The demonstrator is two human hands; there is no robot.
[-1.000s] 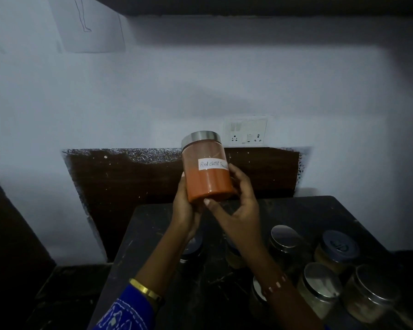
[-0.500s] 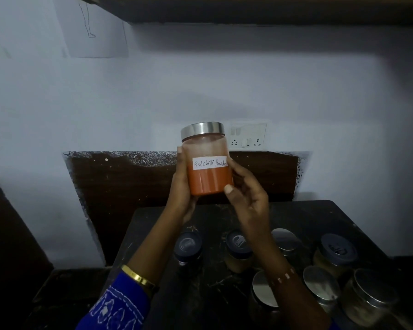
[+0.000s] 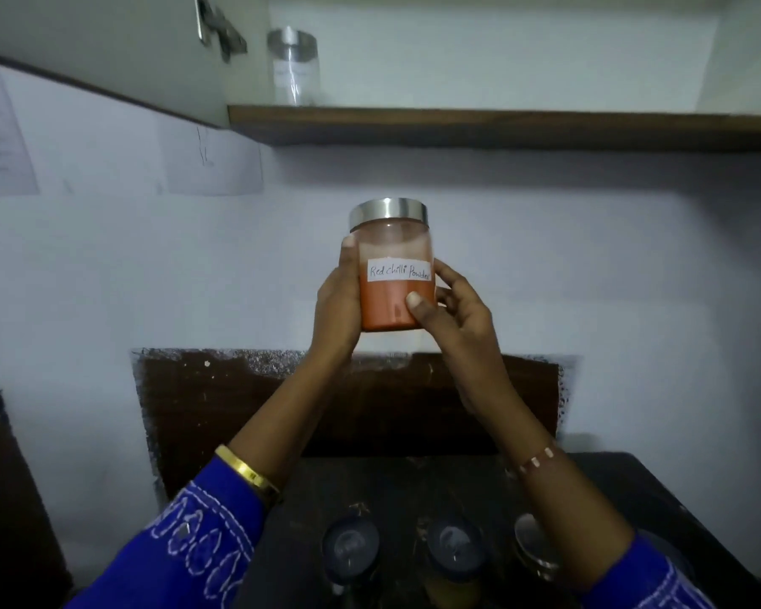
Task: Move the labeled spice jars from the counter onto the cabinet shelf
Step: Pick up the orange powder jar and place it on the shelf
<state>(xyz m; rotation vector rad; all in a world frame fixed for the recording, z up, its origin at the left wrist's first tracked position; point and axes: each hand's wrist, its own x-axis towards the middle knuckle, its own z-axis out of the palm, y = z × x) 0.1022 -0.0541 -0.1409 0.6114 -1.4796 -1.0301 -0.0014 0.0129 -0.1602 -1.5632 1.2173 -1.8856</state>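
Observation:
A glass jar of red chilli powder with a steel lid and a white handwritten label is held upright in front of the wall, between counter and shelf. My left hand grips its left side, thumb up along the glass. My right hand grips its right side, thumb on the front. Above, the cabinet shelf has a brown front edge, and a clear labeled jar with a steel lid stands at its left end. On the dark counter below stand three lidded jars, partly hidden by my arms.
The open cabinet door hangs at the upper left, with a hinge near the shelf's left end. Papers are stuck on the white wall at left. A dark backsplash panel sits behind the counter.
Both hands have raised the chilli jar higher toward the shelf. My view has tilted up, so the shelf and the jar on it have come into sight.

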